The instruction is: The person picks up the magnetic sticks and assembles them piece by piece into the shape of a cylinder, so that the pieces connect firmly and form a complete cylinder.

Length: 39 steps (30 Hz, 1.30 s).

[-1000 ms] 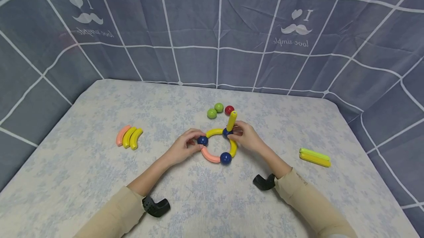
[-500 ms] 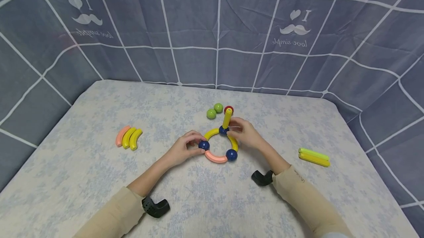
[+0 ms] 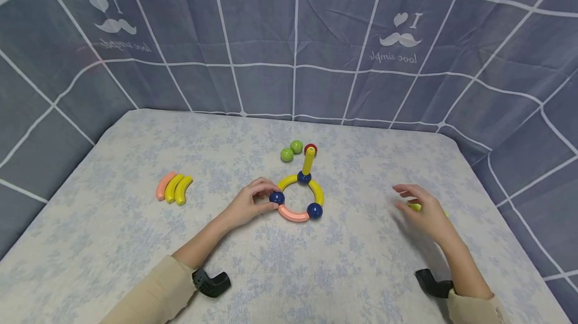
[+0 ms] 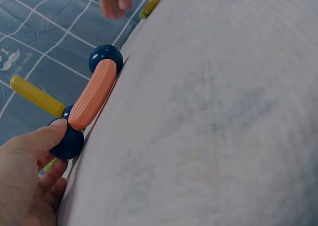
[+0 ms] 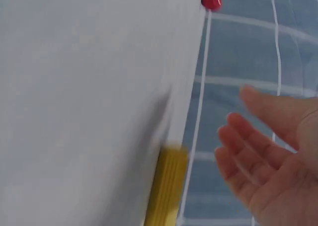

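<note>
Our left hand (image 3: pixel 249 201) pinches a blue ball (image 3: pixel 277 198), likely steadying the ring (image 3: pixel 318 194). Our right hand (image 3: pixel 423 212): empty, near yellow stick (image 5: pixel 168 188).

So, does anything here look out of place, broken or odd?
Just the grey-blue backdrop cloth: its "love simple" lettering reads mirrored. The ring of curved sticks and dark-blue balls looks closed, and nothing looks spilled or damaged.

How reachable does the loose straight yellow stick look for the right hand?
Probably yes: the right hand holds nothing, thumb and fingers apart, and hovers close to the yellow stick; nothing visible stands between them.
</note>
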Available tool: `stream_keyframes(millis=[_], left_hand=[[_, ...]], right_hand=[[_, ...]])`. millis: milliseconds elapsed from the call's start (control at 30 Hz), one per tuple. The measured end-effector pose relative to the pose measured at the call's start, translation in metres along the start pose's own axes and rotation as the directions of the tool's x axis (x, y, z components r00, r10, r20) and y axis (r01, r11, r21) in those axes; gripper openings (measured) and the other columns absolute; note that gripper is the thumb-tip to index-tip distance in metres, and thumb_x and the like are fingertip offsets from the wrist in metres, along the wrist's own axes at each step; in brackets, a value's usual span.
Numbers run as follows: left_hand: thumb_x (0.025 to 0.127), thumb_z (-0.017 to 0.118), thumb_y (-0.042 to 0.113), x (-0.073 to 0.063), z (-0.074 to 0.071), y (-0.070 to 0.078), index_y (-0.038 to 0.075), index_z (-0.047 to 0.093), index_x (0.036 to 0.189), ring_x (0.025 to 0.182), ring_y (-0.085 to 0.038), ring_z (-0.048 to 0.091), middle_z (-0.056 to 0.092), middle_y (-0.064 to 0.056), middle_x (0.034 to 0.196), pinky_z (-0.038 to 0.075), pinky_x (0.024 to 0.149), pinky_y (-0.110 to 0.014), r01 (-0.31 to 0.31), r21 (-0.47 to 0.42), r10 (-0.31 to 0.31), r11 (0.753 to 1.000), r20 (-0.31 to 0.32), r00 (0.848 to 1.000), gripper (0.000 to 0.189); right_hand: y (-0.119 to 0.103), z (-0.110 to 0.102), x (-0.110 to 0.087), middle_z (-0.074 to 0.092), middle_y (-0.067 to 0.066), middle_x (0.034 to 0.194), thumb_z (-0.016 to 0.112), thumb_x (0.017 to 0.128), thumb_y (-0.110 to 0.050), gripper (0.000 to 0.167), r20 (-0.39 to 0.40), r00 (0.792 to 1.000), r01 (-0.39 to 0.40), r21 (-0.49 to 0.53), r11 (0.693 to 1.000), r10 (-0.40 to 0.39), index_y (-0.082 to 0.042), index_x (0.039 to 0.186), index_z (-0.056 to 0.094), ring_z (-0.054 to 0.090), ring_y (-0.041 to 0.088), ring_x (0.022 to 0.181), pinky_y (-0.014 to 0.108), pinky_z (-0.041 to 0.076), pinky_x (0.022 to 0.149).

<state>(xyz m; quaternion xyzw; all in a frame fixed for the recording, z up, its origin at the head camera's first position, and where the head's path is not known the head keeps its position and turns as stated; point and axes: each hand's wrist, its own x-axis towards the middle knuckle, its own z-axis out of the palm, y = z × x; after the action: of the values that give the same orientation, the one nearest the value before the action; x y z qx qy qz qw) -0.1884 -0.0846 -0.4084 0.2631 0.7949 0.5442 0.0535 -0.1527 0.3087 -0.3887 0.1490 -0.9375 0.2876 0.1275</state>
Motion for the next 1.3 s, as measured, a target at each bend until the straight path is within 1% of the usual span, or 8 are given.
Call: stream_keyframes(millis=[167,333,633,900,1033,1133,1200,1300], left_hand=[[0.078,0.069,0.000,0.000,0.000,0.000,-0.007,0.061,0.108,0.091,-0.034,0.051,0.056,-0.019,0.108,0.044,0.077,-0.043,-0.007,0.002,0.007,1.000,-0.004,1.000,0.031],[0.079,0.069,0.000,0.000,0.000,-0.001,-0.007,0.061,0.108,0.091,-0.035,0.050,0.055,-0.019,0.108,0.043,0.077,-0.042,-0.010,-0.002,0.010,1.000,-0.005,1.000,0.031],[0.079,0.069,0.001,0.000,0.001,-0.002,-0.006,0.061,0.109,0.091,-0.034,0.050,0.055,-0.018,0.107,0.044,0.078,-0.042,-0.006,0.008,0.006,1.000,-0.005,1.000,0.032],[0.078,0.071,0.007,0.005,0.005,-0.034,0.001,0.063,0.110,0.090,-0.028,0.050,0.056,-0.012,0.105,0.044,0.077,-0.038,-0.027,0.022,0.027,0.999,-0.017,0.999,0.034],[0.078,0.072,0.012,0.004,0.004,-0.036,0.005,0.064,0.109,0.089,-0.022,0.050,0.056,-0.008,0.104,0.044,0.077,-0.032,-0.028,0.020,0.028,0.999,-0.015,1.000,0.033],[0.078,0.073,0.012,0.004,0.004,-0.036,0.006,0.064,0.109,0.089,-0.020,0.051,0.056,-0.006,0.105,0.044,0.077,-0.031,-0.035,0.021,0.035,0.999,-0.015,0.999,0.033],[0.078,0.073,0.012,0.004,0.004,-0.037,0.006,0.064,0.109,0.089,-0.020,0.051,0.056,-0.006,0.105,0.044,0.076,-0.031,-0.042,0.024,0.042,0.999,-0.016,0.999,0.033],[0.078,0.073,0.012,0.004,0.004,-0.037,0.006,0.064,0.109,0.089,-0.021,0.051,0.056,-0.006,0.104,0.044,0.076,-0.031,-0.045,0.030,0.045,0.999,-0.016,0.999,0.033]], right_hand=[[0.017,-0.016,-0.026,0.059,0.018,0.099,0.070,0.076,0.004,0.035,-0.018,0.995,-0.102,-0.084,0.991,0.101,0.003,0.109,0.059,0.056,0.032,0.084,0.031,0.050,0.068],[0.030,-0.019,-0.036,0.058,0.021,0.094,0.069,0.071,0.012,0.033,-0.007,0.995,-0.098,-0.138,0.986,0.098,0.009,0.102,0.059,0.057,0.035,0.080,0.046,0.050,0.065],[0.039,-0.013,-0.037,0.058,0.023,0.092,0.072,0.067,0.011,0.029,0.002,0.996,-0.087,-0.211,0.973,0.090,0.009,0.095,0.063,0.055,0.041,0.084,0.057,0.045,0.070],[0.036,-0.006,-0.034,0.059,0.015,0.084,0.077,0.064,0.003,0.025,-0.008,1.000,-0.024,-0.245,0.969,0.022,0.003,0.087,0.065,0.056,0.034,0.076,0.050,0.036,0.067],[0.018,0.000,-0.025,0.060,0.008,0.085,0.075,0.066,0.007,0.030,-0.072,0.995,0.054,-0.123,0.991,-0.063,0.001,0.092,0.062,0.056,0.016,0.077,0.032,0.047,0.069],[-0.004,0.006,-0.012,0.059,-0.001,0.091,0.069,0.073,0.009,0.030,-0.112,0.991,0.074,0.064,0.995,-0.067,0.002,0.101,0.059,0.052,0.000,0.082,0.018,0.045,0.069],[-0.021,0.012,-0.002,0.057,-0.004,0.095,0.064,0.077,0.013,0.029,-0.125,0.990,0.095,0.217,0.972,-0.069,0.005,0.104,0.056,0.051,-0.003,0.087,0.012,0.042,0.073],[-0.046,0.025,0.010,0.056,-0.003,0.098,0.058,0.079,0.017,0.030,-0.117,0.987,0.147,0.405,0.903,-0.108,0.008,0.107,0.053,0.053,-0.002,0.090,0.011,0.044,0.075]])
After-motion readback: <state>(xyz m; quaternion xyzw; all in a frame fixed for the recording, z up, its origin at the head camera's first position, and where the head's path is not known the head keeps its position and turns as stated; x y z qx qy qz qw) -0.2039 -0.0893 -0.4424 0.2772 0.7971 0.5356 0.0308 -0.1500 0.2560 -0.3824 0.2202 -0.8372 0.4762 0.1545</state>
